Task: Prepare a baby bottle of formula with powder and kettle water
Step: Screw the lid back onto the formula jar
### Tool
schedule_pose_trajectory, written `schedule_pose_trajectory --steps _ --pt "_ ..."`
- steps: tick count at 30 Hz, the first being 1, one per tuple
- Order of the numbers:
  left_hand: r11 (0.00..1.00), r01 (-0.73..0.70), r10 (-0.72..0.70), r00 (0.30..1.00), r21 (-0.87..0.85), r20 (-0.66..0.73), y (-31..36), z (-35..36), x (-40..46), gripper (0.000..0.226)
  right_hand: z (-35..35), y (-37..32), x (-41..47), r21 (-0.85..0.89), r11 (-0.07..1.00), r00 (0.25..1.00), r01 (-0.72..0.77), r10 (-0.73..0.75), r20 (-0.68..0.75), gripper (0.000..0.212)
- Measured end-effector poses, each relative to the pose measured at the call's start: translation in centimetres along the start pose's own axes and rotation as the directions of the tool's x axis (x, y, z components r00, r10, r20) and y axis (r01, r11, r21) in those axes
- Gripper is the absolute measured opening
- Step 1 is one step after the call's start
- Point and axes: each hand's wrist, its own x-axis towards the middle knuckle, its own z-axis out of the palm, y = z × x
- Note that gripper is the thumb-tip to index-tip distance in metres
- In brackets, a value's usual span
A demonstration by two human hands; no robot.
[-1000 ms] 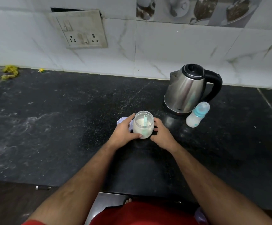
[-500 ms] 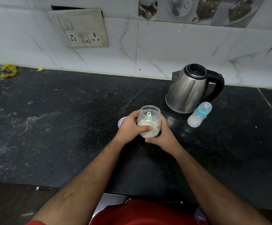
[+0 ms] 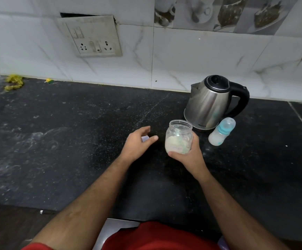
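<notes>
Now, over the dark tabletop point(image 3: 56, 141), the left hand point(image 3: 137, 141) has let go of the powder jar point(image 3: 179, 137) and hovers with fingers point(image 3: 153, 138) spread loose and empty above the jar's lid point(image 3: 144, 138). The right hand point(image 3: 190, 154) alone grips the lifted, open jar, scoop inside. Further right stand the kettle point(image 3: 209, 103) and capped baby bottle point(image 3: 221, 131), likely the left hand's next target.

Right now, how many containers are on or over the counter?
3: the powder jar held in the right hand, the kettle by the wall, and the baby bottle beside it.
</notes>
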Motion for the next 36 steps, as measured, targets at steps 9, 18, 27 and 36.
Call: schedule_pose_trajectory --steps 9,18,27,36 --pt "0.766 -0.067 -0.044 0.987 0.639 0.156 -1.7 -0.1 2.1 0.102 -1.3 0.0 -0.5 0.006 1.0 1.0 -0.007 0.007 0.004 0.108" --pt "0.804 -0.041 -0.001 0.998 0.594 0.07 -2.0 1.1 2.4 0.083 -2.3 -0.6 -1.4 0.03 0.999 1.0 0.01 -0.01 -0.012 0.105" --pt "0.796 0.227 -0.294 0.955 -0.561 -0.032 3.8 2.0 2.0 0.043 -3.1 -1.1 -2.3 0.081 0.996 0.999 0.028 -0.03 0.025 0.101" --pt "0.577 0.232 -0.211 0.969 -0.783 0.132 8.2 1.9 1.4 0.051 -2.7 -2.2 -3.0 0.125 0.991 0.992 0.04 -0.055 0.116 0.102"
